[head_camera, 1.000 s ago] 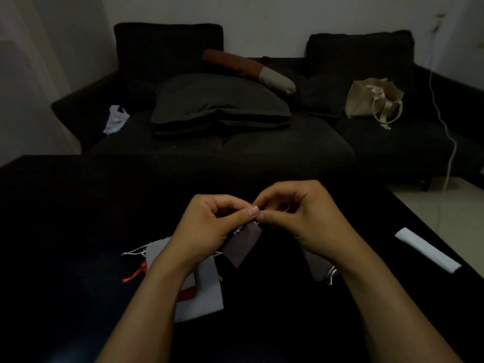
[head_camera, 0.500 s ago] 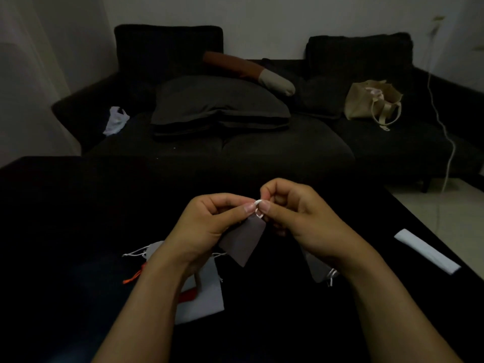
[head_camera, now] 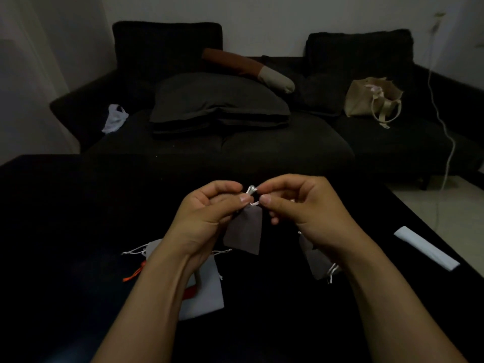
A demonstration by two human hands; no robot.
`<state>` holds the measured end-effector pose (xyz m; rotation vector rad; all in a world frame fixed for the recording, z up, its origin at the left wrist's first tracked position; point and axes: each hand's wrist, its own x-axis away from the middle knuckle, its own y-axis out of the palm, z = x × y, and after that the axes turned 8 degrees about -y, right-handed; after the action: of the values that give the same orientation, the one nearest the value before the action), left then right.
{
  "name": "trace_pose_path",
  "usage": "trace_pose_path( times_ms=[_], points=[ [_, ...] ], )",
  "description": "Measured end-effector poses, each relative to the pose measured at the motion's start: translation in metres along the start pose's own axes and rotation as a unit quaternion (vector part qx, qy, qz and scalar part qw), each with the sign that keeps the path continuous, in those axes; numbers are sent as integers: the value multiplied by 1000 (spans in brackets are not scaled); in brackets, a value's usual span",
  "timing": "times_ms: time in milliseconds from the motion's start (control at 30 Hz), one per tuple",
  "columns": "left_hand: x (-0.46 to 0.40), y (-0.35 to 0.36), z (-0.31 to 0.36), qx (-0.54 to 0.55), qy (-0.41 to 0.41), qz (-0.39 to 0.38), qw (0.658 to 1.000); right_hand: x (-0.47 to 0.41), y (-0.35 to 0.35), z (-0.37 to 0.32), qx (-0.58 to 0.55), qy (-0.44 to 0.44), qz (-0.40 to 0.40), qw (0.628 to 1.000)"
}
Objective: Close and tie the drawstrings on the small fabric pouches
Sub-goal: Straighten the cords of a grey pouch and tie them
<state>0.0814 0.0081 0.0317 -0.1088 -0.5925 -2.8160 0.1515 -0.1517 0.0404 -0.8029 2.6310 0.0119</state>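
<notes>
Dark sofa (head_camera: 262, 153) stands against a pale wall (head_camera: 262, 19) beyond the black counter (head_camera: 65, 231). Two dark back cushions upright, one at each end. A large grey pillow (head_camera: 217, 100) lies flat on the seat, left of centre. A bolster (head_camera: 246, 69), brown with a cream end, rests tilted behind and above the pillow. A white plastic bag (head_camera: 114, 121) sits crumpled by the sofa's left arm. A beige tote bag (head_camera: 372, 100) with looped handles stands on the right seat. A white cable (head_camera: 445, 127) hangs down the right side to a pale floor (head_camera: 432, 205). A white folded strip (head_camera: 427, 247) lies on the counter near its right edge.
</notes>
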Motion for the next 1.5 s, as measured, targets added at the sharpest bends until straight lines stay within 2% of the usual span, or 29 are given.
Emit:
trace_pose_path(
  times_ms=[167,300,367,467,567,700,833,1067,1367,1500],
  points=[
    [-4,-6,0,-62,39,48,996,2,-13,-3,218,1,-19,976],
    [-6,-10,-4,-193,84,72,975,2,-5,-7,289,-94,-31,952],
    [-6,-11,-4,-256,67,34,964,1,1,-9,335,-129,-64,931],
    [-3,-11,-3,-307,40,-43,950,0,4,-8,370,-134,-92,915],
    [0,-11,-3,-306,28,-86,948,2,0,-6,321,-88,-73,940],
    [2,-10,-2,-250,34,-105,962,4,-9,-3,172,-32,-50,983],
    [1,-9,-1,-204,42,-115,971,5,-12,-4,68,27,-43,996],
    [-5,-8,-6,-184,93,-59,977,3,-1,4,7,56,32,998],
    [-9,1,-15,-239,110,28,964,1,-1,8,47,77,-12,996],
    [-12,1,-21,-250,121,54,959,2,6,10,10,70,17,997]
  ],
)
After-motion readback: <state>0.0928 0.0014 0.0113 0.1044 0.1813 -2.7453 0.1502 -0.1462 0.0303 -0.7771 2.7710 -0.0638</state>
